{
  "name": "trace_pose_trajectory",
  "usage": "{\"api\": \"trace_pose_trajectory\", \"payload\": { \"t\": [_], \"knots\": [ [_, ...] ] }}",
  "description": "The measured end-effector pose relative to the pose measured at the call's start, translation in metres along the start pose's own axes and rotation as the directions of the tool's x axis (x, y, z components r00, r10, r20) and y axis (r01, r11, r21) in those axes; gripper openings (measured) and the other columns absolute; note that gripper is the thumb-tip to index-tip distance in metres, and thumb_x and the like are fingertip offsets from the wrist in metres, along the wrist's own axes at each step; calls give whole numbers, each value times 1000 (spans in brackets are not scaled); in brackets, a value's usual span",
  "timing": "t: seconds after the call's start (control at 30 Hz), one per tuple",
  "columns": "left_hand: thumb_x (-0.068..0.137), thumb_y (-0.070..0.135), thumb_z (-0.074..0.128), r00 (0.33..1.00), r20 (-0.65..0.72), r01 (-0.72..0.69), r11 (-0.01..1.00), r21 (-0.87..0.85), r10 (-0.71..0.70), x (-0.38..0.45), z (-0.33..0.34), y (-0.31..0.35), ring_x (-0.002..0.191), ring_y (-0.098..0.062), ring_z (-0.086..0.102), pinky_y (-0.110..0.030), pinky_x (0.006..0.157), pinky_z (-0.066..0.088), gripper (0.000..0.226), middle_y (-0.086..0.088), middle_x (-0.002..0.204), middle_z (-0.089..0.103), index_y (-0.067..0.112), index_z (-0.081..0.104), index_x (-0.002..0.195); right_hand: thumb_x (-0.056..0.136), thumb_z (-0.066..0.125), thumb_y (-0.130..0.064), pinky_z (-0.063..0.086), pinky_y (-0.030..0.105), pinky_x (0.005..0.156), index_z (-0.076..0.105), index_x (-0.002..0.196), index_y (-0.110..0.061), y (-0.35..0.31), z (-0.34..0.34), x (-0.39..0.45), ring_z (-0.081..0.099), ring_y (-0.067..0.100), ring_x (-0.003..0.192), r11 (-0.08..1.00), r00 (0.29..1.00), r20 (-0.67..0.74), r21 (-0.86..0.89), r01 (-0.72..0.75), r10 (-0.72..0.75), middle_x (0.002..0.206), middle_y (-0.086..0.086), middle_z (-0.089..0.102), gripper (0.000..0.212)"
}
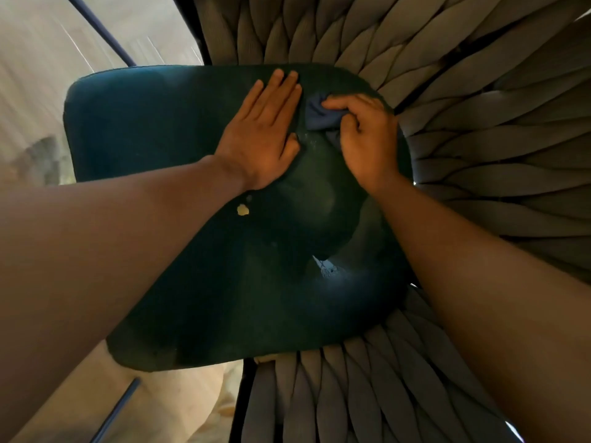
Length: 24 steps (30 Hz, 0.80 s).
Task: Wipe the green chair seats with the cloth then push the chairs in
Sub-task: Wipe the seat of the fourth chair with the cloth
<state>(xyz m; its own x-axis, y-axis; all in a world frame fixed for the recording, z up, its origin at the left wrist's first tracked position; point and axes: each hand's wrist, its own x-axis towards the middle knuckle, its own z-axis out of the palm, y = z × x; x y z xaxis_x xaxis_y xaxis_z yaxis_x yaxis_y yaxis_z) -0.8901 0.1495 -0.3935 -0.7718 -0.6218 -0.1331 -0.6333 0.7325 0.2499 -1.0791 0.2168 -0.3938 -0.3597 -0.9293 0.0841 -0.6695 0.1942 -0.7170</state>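
A dark blue cloth [319, 115] is bunched and clamped in the curled fingers [339, 103] of the right hand [367, 139], pressed on the green chair seat [160, 129]. Just beside those fingers, the left hand [265, 135] is laid flat, fingers straight and together. A pale crumb [242, 210] is seen below the left wrist.

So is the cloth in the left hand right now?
No, the right hand grips the dark blue cloth, while the left hand lies flat on the green chair seat.
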Motion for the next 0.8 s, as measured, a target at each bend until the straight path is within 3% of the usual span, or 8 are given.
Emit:
{"api": "trace_pose_trajectory", "payload": {
  "t": [0.1, 0.3, 0.37, 0.43, 0.57, 0.63, 0.7, 0.8],
  "knots": [
    [99, 40, 22, 1000, 24, -10, 1000, -4, 10, 0, -3, 0, 157, -30, 4, -44, 128, 4, 73, -16, 169, 9, 0, 15, 160, 82, 48, 3, 46, 15, 89, 79, 94, -10, 2, -6, -24, 64, 15, 96, 1000, 997, 75, 16, -6, 5, 100, 2, 75, 35],
    [92, 44, 16, 997, 51, 57, 998, 15, -58, 1, -9, 12, 157, -30, 2, -43, 128, 0, 80, -16, 169, 7, 1, 14, 160, 80, 46, 3, 57, 32, 87, 76, 83, -28, -2, -29, -49, 71, 15, 90, 950, 953, 233, 198, -242, 195, 91, -5, 76, 44],
    [89, 44, 18, 995, 36, 95, 995, 6, -95, 4, -11, 23, 157, -32, 2, -44, 128, 1, 83, -17, 168, 9, 0, 16, 159, 81, 44, 4, 56, 25, 82, 74, 82, -31, -2, -40, -58, 70, 7, 84, 897, 943, 166, 299, -326, 288, 86, -13, 74, 46],
    [90, 42, 22, 999, 22, 41, 999, -33, -40, 8, -10, 35, 156, -33, 4, -44, 128, 1, 82, -19, 168, 12, -1, 18, 159, 84, 44, 6, 53, 21, 83, 74, 89, -26, 0, -50, -68, 68, 2, 86, 886, 940, -25, 343, -313, 341, 90, -16, 73, 44],
    [92, 39, 26, 976, 51, -205, 975, -79, 210, 21, 4, 59, 156, -33, 9, -41, 127, 2, 77, -18, 167, 17, -1, 23, 158, 89, 45, 1, 50, 23, 98, 71, 117, -11, 15, -59, -63, 65, 7, 106, 940, 879, -340, 186, -286, 335, 115, -1, 72, 41],
    [92, 37, 26, 979, 45, -192, 977, -92, 197, 25, 10, 70, 156, -33, 12, -41, 127, 3, 76, -19, 166, 19, -3, 25, 157, 88, 43, 3, 42, 20, 107, 64, 130, -4, 25, -55, -58, 57, 9, 119, 966, 929, -265, 65, -252, 260, 131, 5, 64, 47],
    [92, 36, 27, 985, 26, -165, 981, -99, 168, 25, 15, 77, 155, -35, 14, -44, 128, 6, 76, -21, 165, 21, -5, 27, 156, 85, 40, 6, 38, 28, 114, 57, 136, 4, 34, -48, -57, 52, 18, 129, 990, 982, -138, -40, -137, 130, 140, 15, 57, 53],
    [95, 33, 29, 984, 17, -174, 982, -75, 176, 23, 18, 75, 155, -35, 13, -46, 127, 8, 73, -22, 166, 19, -6, 26, 156, 82, 41, 4, 41, 39, 113, 63, 129, 4, 44, -42, -61, 56, 28, 128, 991, 989, -122, -93, -92, 81, 134, 18, 62, 52]
  ]
}}
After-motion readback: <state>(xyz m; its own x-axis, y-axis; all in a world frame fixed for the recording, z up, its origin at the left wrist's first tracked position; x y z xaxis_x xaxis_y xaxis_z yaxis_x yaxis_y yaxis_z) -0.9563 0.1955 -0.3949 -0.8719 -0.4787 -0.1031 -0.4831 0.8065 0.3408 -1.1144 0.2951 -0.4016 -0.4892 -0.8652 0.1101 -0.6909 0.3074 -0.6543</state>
